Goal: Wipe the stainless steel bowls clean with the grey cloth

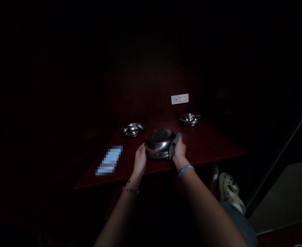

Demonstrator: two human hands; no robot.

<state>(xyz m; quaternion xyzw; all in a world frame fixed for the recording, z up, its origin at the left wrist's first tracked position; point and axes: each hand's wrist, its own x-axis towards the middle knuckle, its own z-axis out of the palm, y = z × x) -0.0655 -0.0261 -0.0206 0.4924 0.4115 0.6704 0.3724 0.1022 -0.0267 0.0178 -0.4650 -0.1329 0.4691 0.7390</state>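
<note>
A shiny metal bowl (160, 142) is held bottom up over the front part of the dark red table (205, 147). My left hand (140, 158) grips its left rim, fingers mostly hidden behind it. My right hand (179, 150) holds a grey cloth (172, 150) pressed against the bowl's right side. Two more metal bowls stand upright on the table: one (132, 130) behind and left of the held bowl, the other (190, 119) at the back right.
A pixelated light blue flat item (109, 161) lies at the table's left. A white socket panel (180, 99) is on the back wall. Below the table's right side are a beige clog (228, 188) and a grey-clothed leg (240, 223). The surroundings are very dark.
</note>
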